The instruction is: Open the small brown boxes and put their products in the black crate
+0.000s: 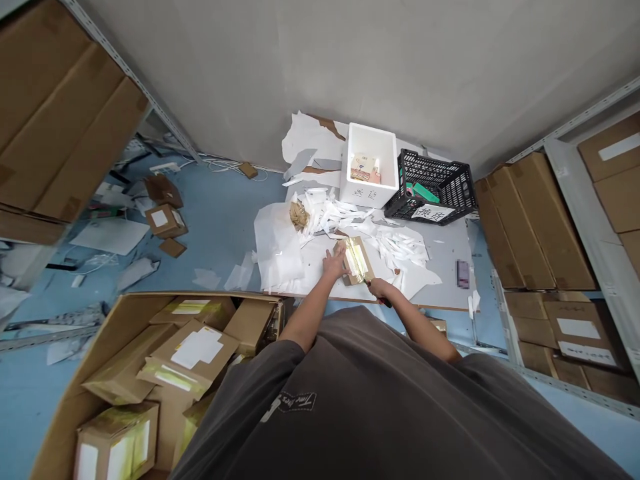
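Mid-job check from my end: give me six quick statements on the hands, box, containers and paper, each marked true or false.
1. The left hand rests on the taped cardboard box. True.
2. Both hands lie flat on the box's top. False: the right hand grips a slim tool at the box's near edge.
3. The white tub and black crate stand side by side on the table. True.
4. The black crate is left of the white tub. False: it is to the right.
5. The large open carton holds several boxes. True.
6. Every paper scrap is on the floor. False: white strips lie on the table.
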